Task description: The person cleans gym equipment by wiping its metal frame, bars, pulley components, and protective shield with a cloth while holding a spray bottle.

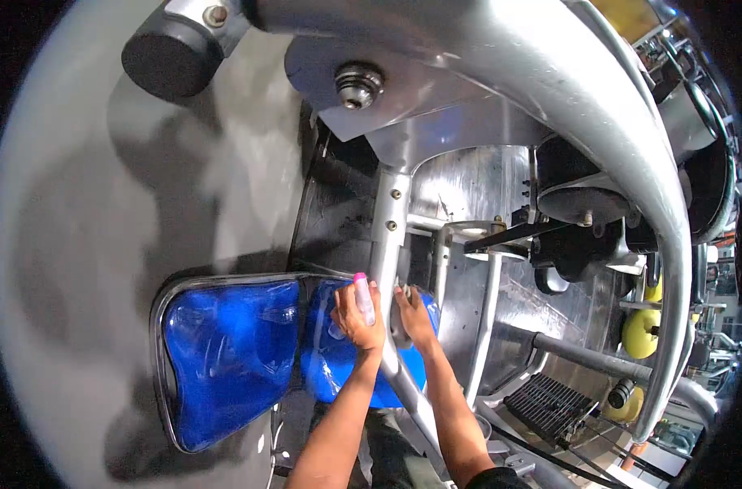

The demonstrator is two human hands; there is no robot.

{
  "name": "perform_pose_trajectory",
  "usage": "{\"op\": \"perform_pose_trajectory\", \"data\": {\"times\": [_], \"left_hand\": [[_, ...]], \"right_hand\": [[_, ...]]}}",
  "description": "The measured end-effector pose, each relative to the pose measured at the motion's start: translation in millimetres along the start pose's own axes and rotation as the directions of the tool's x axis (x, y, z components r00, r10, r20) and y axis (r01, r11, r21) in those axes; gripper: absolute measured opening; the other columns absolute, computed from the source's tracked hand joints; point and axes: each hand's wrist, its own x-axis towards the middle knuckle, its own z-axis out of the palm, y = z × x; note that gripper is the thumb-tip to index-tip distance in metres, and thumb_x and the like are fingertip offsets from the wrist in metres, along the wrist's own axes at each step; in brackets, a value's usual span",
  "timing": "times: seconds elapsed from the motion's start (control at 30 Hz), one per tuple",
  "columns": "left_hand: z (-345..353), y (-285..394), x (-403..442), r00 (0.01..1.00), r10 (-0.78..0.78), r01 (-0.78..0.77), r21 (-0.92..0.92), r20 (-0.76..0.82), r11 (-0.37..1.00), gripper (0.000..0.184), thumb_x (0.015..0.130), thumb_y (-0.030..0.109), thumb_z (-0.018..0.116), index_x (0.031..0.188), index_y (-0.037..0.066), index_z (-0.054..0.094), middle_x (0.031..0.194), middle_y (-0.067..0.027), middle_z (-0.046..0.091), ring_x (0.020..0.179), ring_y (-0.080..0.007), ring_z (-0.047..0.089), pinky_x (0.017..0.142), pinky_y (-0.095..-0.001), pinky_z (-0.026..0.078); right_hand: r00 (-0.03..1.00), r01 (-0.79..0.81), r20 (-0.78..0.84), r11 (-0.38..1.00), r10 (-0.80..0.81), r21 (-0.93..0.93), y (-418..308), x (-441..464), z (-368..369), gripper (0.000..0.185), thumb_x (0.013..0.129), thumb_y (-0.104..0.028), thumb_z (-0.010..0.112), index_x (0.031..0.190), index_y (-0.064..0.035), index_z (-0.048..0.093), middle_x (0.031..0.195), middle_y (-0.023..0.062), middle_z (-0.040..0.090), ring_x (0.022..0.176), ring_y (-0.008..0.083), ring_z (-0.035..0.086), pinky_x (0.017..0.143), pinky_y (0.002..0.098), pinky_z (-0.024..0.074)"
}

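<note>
Blue pad [231,363] at left; then left hand [359,324], wrapped around a pink-capped bottle [365,301] just beside the silver tube [386,259]. Right hand [415,319] at the tube's right side, fingers bent, any grasp unclear. Step, judged: surface work on the tube; next move calls for steady bottle control.

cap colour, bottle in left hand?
Bright pink cap, on the bottle in the left hand. Best seen in the head view.
</note>
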Motion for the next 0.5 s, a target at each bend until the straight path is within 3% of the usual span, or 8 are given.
{"op": "perform_pose_trajectory", "data": {"times": [0.03,0.13,0.27,0.33,0.4,0.5], "left_hand": [[0.4,-0.5,0.3,1.000,-0.005,0.005,0.007,0.001,1.000,0.022,0.086,0.028,0.070,0.093,0.010,0.059,0.087,-0.0099,0.060,0.088,-0.0330,0.058,0.074,-0.0457,0.040],[0.3,0.2,0.8,1.000,0.016,-0.016,0.003,-0.012,1.000,0.024,0.085,0.029,0.071,0.093,0.010,0.060,0.087,-0.0108,0.061,0.088,-0.0337,0.058,0.073,-0.0457,0.040],[0.9,-1.3,0.1,1.000,-0.007,0.007,-0.003,0.007,1.000,0.026,0.083,0.029,0.073,0.096,0.009,0.061,0.088,-0.0116,0.062,0.088,-0.0345,0.058,0.073,-0.0460,0.041],[0.1,-2.8,-0.1,1.000,-0.010,0.010,0.004,0.018,1.000,0.028,0.082,0.029,0.074,0.097,0.009,0.061,0.088,-0.0117,0.062,0.088,-0.0350,0.058,0.073,-0.0464,0.041],[0.6,-4.4,1.1,1.000,0.003,-0.004,0.016,0.021,1.000,0.029,0.081,0.029,0.074,0.097,0.009,0.061,0.088,-0.0118,0.062,0.088,-0.0351,0.058,0.073,-0.0465,0.041],[0.2,-3.5,0.5,0.999,0.035,-0.036,0.034,0.014,0.999,0.029,0.079,0.024,0.077,0.095,0.007,0.061,0.087,-0.0134,0.061,0.083,-0.0354,0.058,0.070,-0.0468,0.043]], "right_hand": [[0.999,-0.011,0.031,1.000,0.011,0.000,6.9,2.9,0.4,0.061,0.096,-0.053,0.049,0.125,0.0003,0.052,0.120,0.0296,0.060,0.119,0.0423,0.054,0.098,0.0440,0.0414],[0.997,0.031,0.079,0.996,-0.025,-0.081,12.7,55.3,2.0,0.062,0.096,-0.053,0.049,0.125,0.0005,0.053,0.117,0.0300,0.060,0.117,0.0438,0.055,0.097,0.0437,0.0417],[0.999,0.017,-0.039,0.999,-0.015,0.045,-7.0,83.6,20.0,0.055,0.097,-0.048,0.048,0.126,-0.0019,0.053,0.117,0.0285,0.061,0.115,0.0420,0.056,0.096,0.0444,0.0421],[0.998,0.011,-0.067,1.000,-0.010,0.027,-5.1,67.7,14.6,0.050,0.097,-0.044,0.048,0.125,-0.0026,0.053,0.113,0.0285,0.063,0.112,0.0425,0.058,0.092,0.0446,0.0442],[0.998,0.048,0.038,0.998,-0.046,-0.042,-9.1,34.7,-1.5,0.047,0.096,-0.041,0.052,0.122,-0.0020,0.053,0.108,0.0271,0.065,0.109,0.0412,0.061,0.089,0.0428,0.0462],[0.996,0.083,-0.030,0.996,-0.082,0.030,-8.6,-12.3,-2.3,0.041,0.096,-0.036,0.056,0.118,-0.0017,0.053,0.103,0.0256,0.066,0.104,0.0399,0.063,0.086,0.0417,0.0473]]}}
